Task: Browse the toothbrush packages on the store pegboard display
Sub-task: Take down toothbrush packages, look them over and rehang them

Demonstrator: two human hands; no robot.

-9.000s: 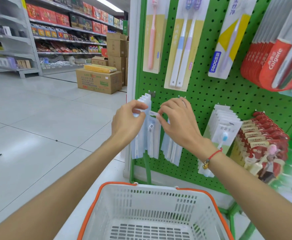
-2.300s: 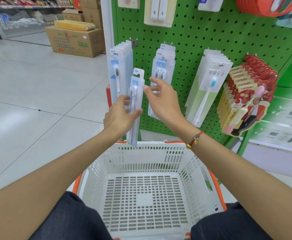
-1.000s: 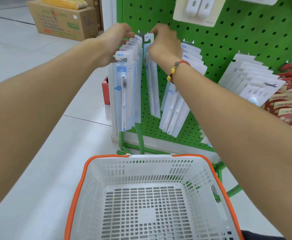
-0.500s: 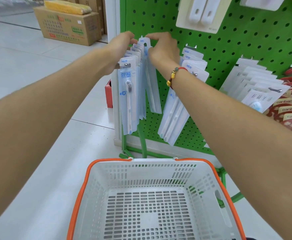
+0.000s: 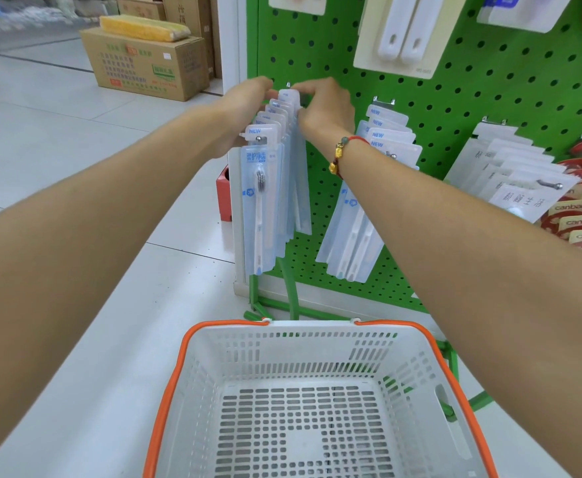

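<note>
Head view: left hand [image 5: 244, 101] and right hand [image 5: 324, 105] pinch rearmost toothbrush package [image 5: 291, 98] on hook at pegboard [image 5: 455, 98] left edge (2 hands meeting); basket [image 5: 193, 343] below.

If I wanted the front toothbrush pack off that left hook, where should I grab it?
Probably by the flat card top of the front toothbrush pack, just under the hook. Come from the front and pull it straight toward you, since the hook's tip points outward and nothing hangs before it. Both hands, the left hand and the right hand, are busy at the row's back.
</note>
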